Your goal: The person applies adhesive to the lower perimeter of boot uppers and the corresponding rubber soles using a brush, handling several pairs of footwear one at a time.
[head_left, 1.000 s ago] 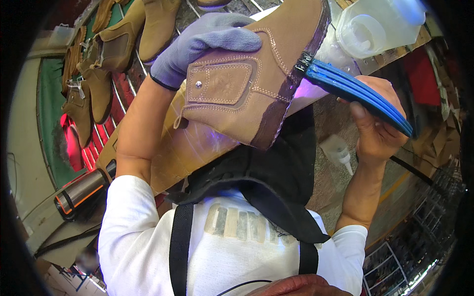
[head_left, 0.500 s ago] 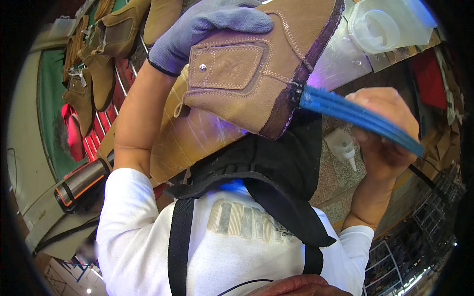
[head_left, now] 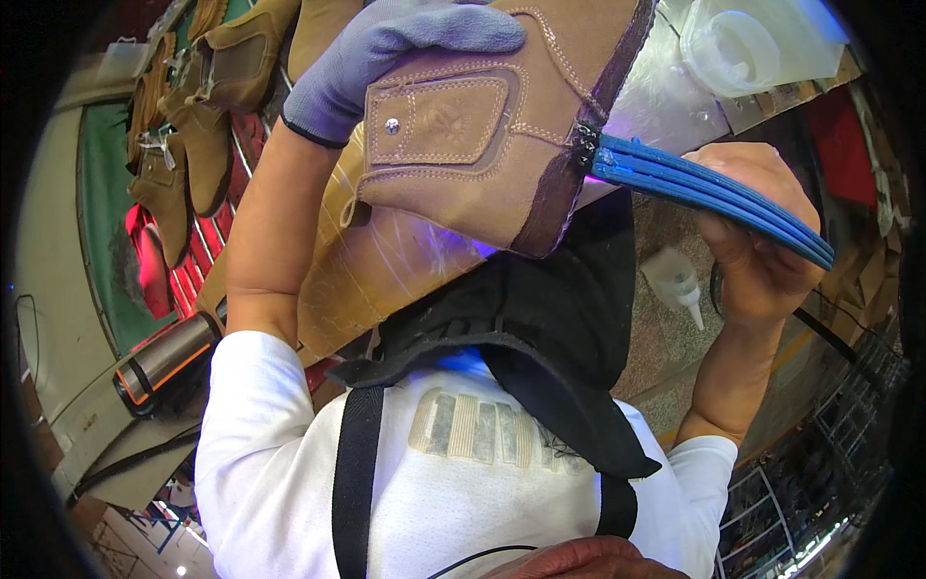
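Observation:
My left hand, in a grey-lilac knit glove, is closed on a tan suede boot. The boot lies tilted, with a stitched patch and a metal stud on its side. A darker, rough band runs along its lower edge, facing right. My bare right hand is wrapped round a blue-handled brush with a long, ridged handle. The brush's dark tip meets the boot's edge band; its bristles are hard to make out.
Several tan boots stand on a red rack at the left. A translucent plastic tub sits at the upper right. Below it is a nozzle bottle. Brown cardboard lies beneath the boot, and a dark metal flask is at the left.
The brush has shifted slightly up along the boot's edge, and my right hand has risen with it. The boot and my left hand have moved slightly left.

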Tool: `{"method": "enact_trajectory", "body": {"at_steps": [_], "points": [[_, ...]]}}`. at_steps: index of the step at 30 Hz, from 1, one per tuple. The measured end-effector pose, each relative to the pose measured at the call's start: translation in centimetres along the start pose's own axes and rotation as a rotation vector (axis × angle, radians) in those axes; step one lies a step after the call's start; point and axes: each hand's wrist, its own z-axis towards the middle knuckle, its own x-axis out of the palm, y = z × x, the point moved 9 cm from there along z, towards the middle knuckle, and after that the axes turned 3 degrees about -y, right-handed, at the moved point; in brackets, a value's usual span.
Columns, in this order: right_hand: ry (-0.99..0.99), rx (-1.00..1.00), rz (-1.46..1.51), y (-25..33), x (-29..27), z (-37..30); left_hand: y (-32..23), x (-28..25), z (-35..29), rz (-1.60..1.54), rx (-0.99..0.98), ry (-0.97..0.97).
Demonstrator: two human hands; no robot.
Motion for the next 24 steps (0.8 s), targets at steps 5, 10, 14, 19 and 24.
{"method": "enact_trajectory", "body": {"at_steps": [5, 10, 14, 19, 24], "points": [[-0.006, 0.05, 0.002, 0.2, 0.3, -0.4, 0.1, 0.3, -0.5, -0.051, -0.068, -0.029], [-0.131, 0.028, -0.126, 0.7, -0.7, 0.0, -0.7, 0.1, -0.6, -0.108, 0.044, 0.078], [-0.087, -0.149, -0.306, 2.1, 0.4, 0.5, -0.2, -0.1, -0.4, -0.008, -0.027, -0.029], [-0.095, -0.153, -0.438, 3.1, 1.2, 0.4, -0.9, -1.2, -0.6, 0.452, 0.577, 0.109], [-0.119, -0.167, -0.534, 3.8, 1.6, -0.1, 0.5, -1.9, 0.1, 0.341, 0.394, 0.063]]}}
